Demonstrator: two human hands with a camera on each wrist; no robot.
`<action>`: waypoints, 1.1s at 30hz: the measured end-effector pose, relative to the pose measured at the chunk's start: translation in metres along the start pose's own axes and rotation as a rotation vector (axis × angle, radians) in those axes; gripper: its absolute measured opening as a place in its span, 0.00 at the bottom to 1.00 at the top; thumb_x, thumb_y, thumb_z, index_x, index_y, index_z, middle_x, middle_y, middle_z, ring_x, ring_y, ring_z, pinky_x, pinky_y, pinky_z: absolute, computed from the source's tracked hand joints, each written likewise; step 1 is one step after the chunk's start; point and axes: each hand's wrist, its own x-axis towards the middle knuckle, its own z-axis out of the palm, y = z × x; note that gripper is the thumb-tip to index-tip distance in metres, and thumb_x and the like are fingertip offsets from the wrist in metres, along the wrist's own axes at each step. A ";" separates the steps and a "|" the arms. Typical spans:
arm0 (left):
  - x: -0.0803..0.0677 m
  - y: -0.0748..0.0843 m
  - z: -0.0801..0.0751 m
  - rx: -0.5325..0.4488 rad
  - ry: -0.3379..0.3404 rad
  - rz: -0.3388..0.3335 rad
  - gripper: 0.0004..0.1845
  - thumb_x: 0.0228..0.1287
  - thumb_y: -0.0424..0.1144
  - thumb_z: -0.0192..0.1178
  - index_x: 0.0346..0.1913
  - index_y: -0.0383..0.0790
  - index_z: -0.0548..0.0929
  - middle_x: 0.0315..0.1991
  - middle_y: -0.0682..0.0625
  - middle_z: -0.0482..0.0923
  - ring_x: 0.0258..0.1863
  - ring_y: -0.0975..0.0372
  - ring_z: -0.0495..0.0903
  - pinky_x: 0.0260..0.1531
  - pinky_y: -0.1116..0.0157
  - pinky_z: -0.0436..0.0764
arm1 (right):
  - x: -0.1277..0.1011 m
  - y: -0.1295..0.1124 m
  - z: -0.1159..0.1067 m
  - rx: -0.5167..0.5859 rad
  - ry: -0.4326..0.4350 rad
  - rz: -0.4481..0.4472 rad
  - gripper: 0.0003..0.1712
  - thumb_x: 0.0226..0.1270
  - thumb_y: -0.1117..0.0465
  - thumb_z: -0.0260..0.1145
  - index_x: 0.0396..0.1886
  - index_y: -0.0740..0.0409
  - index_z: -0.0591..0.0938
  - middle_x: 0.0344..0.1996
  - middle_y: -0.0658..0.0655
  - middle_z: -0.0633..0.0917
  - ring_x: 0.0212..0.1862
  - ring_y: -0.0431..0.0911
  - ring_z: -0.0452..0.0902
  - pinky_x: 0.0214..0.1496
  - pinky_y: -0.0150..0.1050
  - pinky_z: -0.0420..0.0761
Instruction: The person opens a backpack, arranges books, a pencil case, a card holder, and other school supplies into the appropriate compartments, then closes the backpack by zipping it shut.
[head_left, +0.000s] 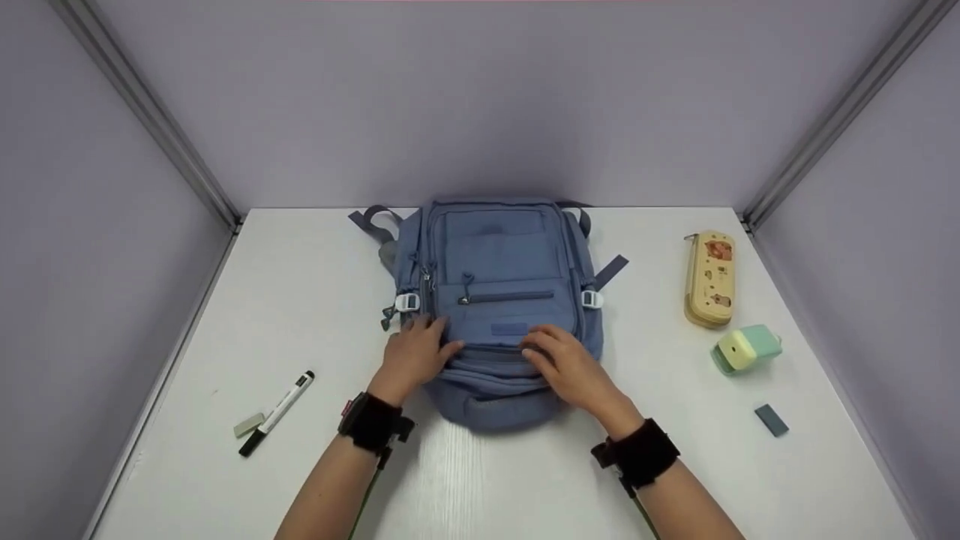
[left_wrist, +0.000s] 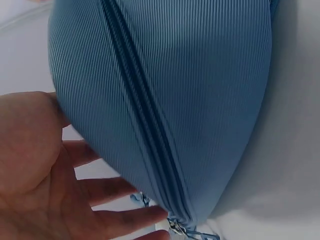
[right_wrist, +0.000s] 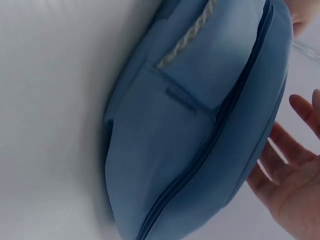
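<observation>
A blue backpack (head_left: 495, 259) lies front side up on the white table, its bottom end toward me. My left hand (head_left: 415, 352) rests on its lower left side. In the left wrist view, the left fingers (left_wrist: 112, 190) are spread along the bag's edge, near metal zipper pulls (left_wrist: 176, 226). My right hand (head_left: 570, 371) is at the lower right of the front, below the small label patch (head_left: 510, 328). In the right wrist view, the right fingers (right_wrist: 287, 142) are apart and loosely bent beside the fabric. Neither hand grips anything.
On the right stand a yellow pencil case (head_left: 711, 277), a green and yellow pencil sharpener (head_left: 746, 349) and a dark eraser (head_left: 771, 420). To the left lie a marker (head_left: 277, 412) and a small grey-green block (head_left: 249, 425). Grey partition walls (head_left: 495, 97) enclose the table.
</observation>
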 end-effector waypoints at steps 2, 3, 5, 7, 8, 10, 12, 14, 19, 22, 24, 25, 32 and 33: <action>0.000 0.002 0.001 0.006 -0.007 -0.015 0.34 0.71 0.60 0.52 0.71 0.42 0.69 0.66 0.32 0.66 0.64 0.37 0.66 0.54 0.40 0.70 | 0.003 0.005 -0.004 -0.055 0.011 0.038 0.16 0.75 0.52 0.59 0.55 0.54 0.82 0.59 0.63 0.75 0.60 0.60 0.71 0.56 0.57 0.73; 0.000 0.003 0.002 0.006 -0.010 -0.021 0.34 0.71 0.60 0.53 0.71 0.42 0.69 0.66 0.31 0.65 0.64 0.36 0.65 0.54 0.40 0.70 | 0.004 0.008 -0.006 -0.088 0.012 0.066 0.18 0.74 0.51 0.59 0.57 0.53 0.82 0.62 0.66 0.72 0.63 0.63 0.69 0.58 0.60 0.71; 0.001 0.004 0.003 0.008 -0.020 -0.029 0.34 0.70 0.61 0.53 0.71 0.45 0.69 0.68 0.31 0.63 0.65 0.34 0.64 0.55 0.40 0.70 | 0.007 0.013 -0.008 -0.147 -0.001 0.123 0.22 0.73 0.48 0.60 0.62 0.50 0.79 0.66 0.69 0.67 0.67 0.68 0.62 0.60 0.63 0.68; 0.001 0.003 0.004 0.009 -0.026 -0.031 0.34 0.70 0.61 0.53 0.72 0.46 0.69 0.69 0.30 0.62 0.65 0.33 0.63 0.54 0.40 0.70 | 0.009 0.019 -0.009 -0.193 -0.028 0.191 0.26 0.72 0.45 0.61 0.66 0.45 0.76 0.69 0.71 0.61 0.70 0.72 0.54 0.63 0.66 0.63; 0.001 0.003 0.005 0.009 -0.028 -0.030 0.33 0.70 0.61 0.53 0.71 0.47 0.69 0.69 0.30 0.61 0.64 0.33 0.63 0.54 0.40 0.70 | 0.010 0.021 -0.009 -0.207 -0.050 0.227 0.28 0.71 0.44 0.61 0.68 0.43 0.75 0.71 0.72 0.59 0.70 0.73 0.50 0.64 0.66 0.60; 0.000 0.002 0.008 0.013 -0.024 -0.022 0.33 0.70 0.60 0.53 0.71 0.47 0.70 0.69 0.30 0.61 0.64 0.32 0.64 0.53 0.40 0.71 | 0.010 0.026 -0.007 -0.224 -0.097 0.282 0.32 0.69 0.41 0.62 0.71 0.41 0.71 0.73 0.72 0.54 0.71 0.76 0.45 0.66 0.67 0.56; -0.002 0.002 0.012 0.014 -0.012 -0.009 0.32 0.70 0.59 0.54 0.70 0.46 0.71 0.69 0.29 0.61 0.62 0.31 0.65 0.52 0.40 0.72 | 0.008 0.030 -0.004 -0.223 -0.141 0.322 0.35 0.67 0.39 0.62 0.72 0.39 0.69 0.74 0.73 0.51 0.70 0.77 0.44 0.66 0.69 0.53; -0.004 0.000 0.016 0.012 0.004 0.001 0.31 0.70 0.59 0.54 0.70 0.46 0.72 0.69 0.29 0.61 0.62 0.30 0.65 0.52 0.40 0.72 | 0.007 0.033 -0.001 -0.221 -0.178 0.341 0.36 0.66 0.38 0.62 0.73 0.39 0.69 0.74 0.73 0.49 0.69 0.78 0.46 0.66 0.70 0.52; -0.008 -0.002 0.026 -0.004 0.067 0.034 0.30 0.70 0.56 0.56 0.68 0.44 0.73 0.68 0.27 0.61 0.59 0.28 0.66 0.52 0.39 0.72 | 0.003 0.035 0.002 -0.231 -0.208 0.341 0.36 0.66 0.38 0.63 0.72 0.39 0.70 0.75 0.73 0.47 0.68 0.76 0.53 0.64 0.72 0.53; -0.010 -0.001 0.028 -0.014 0.086 0.046 0.29 0.70 0.55 0.57 0.68 0.44 0.74 0.67 0.26 0.61 0.58 0.27 0.67 0.52 0.39 0.72 | 0.001 0.034 0.001 -0.241 -0.214 0.336 0.36 0.65 0.38 0.64 0.72 0.39 0.70 0.75 0.73 0.47 0.69 0.73 0.54 0.64 0.71 0.54; -0.012 -0.001 0.028 -0.014 0.091 0.052 0.29 0.70 0.55 0.57 0.67 0.43 0.75 0.67 0.26 0.62 0.58 0.27 0.67 0.52 0.39 0.72 | -0.001 0.034 0.001 -0.247 -0.217 0.334 0.36 0.65 0.39 0.64 0.72 0.39 0.70 0.74 0.73 0.47 0.69 0.73 0.54 0.64 0.71 0.54; -0.013 0.000 0.028 -0.013 0.091 0.053 0.29 0.70 0.55 0.57 0.67 0.43 0.75 0.67 0.26 0.62 0.58 0.27 0.68 0.52 0.40 0.72 | -0.003 0.033 0.000 -0.247 -0.219 0.337 0.36 0.65 0.39 0.64 0.72 0.39 0.70 0.74 0.73 0.47 0.69 0.72 0.54 0.64 0.71 0.54; -0.019 0.002 0.031 -0.017 0.083 0.062 0.30 0.70 0.56 0.56 0.68 0.44 0.74 0.68 0.27 0.61 0.59 0.29 0.68 0.52 0.40 0.72 | -0.011 0.030 0.001 -0.252 -0.222 0.343 0.35 0.66 0.39 0.64 0.72 0.38 0.70 0.74 0.74 0.48 0.68 0.73 0.56 0.63 0.72 0.56; -0.019 0.001 0.031 -0.016 0.077 0.064 0.30 0.70 0.56 0.56 0.68 0.44 0.74 0.68 0.27 0.61 0.59 0.29 0.68 0.52 0.40 0.72 | -0.012 0.029 0.000 -0.251 -0.224 0.344 0.36 0.65 0.39 0.64 0.72 0.38 0.70 0.74 0.74 0.48 0.68 0.74 0.56 0.63 0.72 0.56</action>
